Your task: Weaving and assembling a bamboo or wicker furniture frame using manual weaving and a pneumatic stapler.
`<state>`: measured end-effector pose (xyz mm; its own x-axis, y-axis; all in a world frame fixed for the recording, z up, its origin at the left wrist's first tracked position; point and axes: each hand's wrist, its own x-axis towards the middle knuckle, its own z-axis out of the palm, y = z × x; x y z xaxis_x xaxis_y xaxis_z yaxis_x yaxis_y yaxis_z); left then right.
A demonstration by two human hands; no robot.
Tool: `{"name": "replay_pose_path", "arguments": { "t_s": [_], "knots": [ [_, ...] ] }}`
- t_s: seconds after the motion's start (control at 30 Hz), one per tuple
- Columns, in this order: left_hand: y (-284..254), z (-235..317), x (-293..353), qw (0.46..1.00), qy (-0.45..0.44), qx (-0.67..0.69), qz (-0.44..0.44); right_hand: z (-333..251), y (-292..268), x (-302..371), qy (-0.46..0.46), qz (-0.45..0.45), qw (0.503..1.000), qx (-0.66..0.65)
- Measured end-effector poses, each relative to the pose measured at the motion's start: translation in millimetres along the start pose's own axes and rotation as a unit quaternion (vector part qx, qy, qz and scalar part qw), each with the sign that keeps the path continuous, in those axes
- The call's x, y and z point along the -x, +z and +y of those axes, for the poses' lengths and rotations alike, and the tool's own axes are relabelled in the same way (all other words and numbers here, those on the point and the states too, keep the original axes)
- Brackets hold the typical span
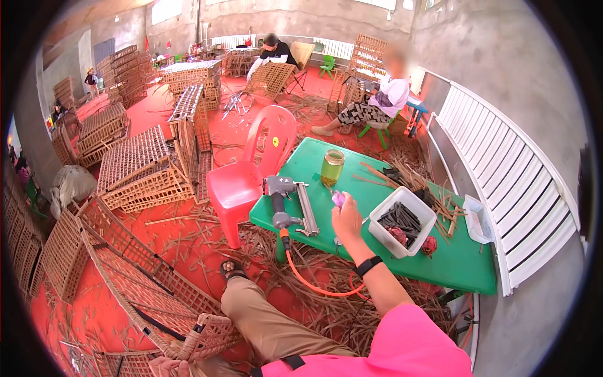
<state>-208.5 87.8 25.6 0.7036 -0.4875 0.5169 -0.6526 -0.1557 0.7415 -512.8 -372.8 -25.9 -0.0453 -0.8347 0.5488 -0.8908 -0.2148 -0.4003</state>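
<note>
My right hand is closed on a small purple-handled tool above the green table. I cannot make out the tool's exact kind. Just beyond it stands a glass jar with yellow-green liquid. To the left of that hand lies a grey pneumatic stapler, its orange hose dropping off the table edge. At the bottom edge my left hand, partly cut off, has its fingers closed over the rim of a large woven rattan basket, which leans tilted beside my leg.
A white bin of dark strips and a small white tray sit on the table. A red plastic chair touches its left side. Woven frames stack at left; cut strips litter the red floor. Two people work farther back. A white radiator lines the right wall.
</note>
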Motion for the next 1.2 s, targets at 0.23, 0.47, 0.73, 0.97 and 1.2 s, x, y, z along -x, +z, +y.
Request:
{"name": "replay_pose_path", "arguments": {
  "t_s": [0.23,0.47,0.73,0.97,1.2],
  "knots": [
    [0.9,-1.3,-4.6,0.999,0.029,-0.011,-0.017,-88.5,-90.2,53.1,0.004,-0.099,0.939,-0.329],
    [-3.1,10.8,-6.8,0.999,-0.005,-0.017,-0.028,-119.8,-100.2,134.0,0.025,-0.433,0.807,-0.401],
    [-6.5,9.1,-4.2,1.0,0.002,-0.009,-0.024,-112.9,-77.2,169.0,0.005,-0.489,0.786,-0.379],
    [-4.0,2.3,-5.9,0.999,0.03,0.016,-0.011,-136.8,-96.8,159.4,0.073,-0.619,0.699,-0.351],
    [-5.3,2.2,-2.1,0.999,-0.025,0.019,-0.039,-115.8,-62.5,204.1,0.011,-0.607,0.635,-0.478]
  ]
}}
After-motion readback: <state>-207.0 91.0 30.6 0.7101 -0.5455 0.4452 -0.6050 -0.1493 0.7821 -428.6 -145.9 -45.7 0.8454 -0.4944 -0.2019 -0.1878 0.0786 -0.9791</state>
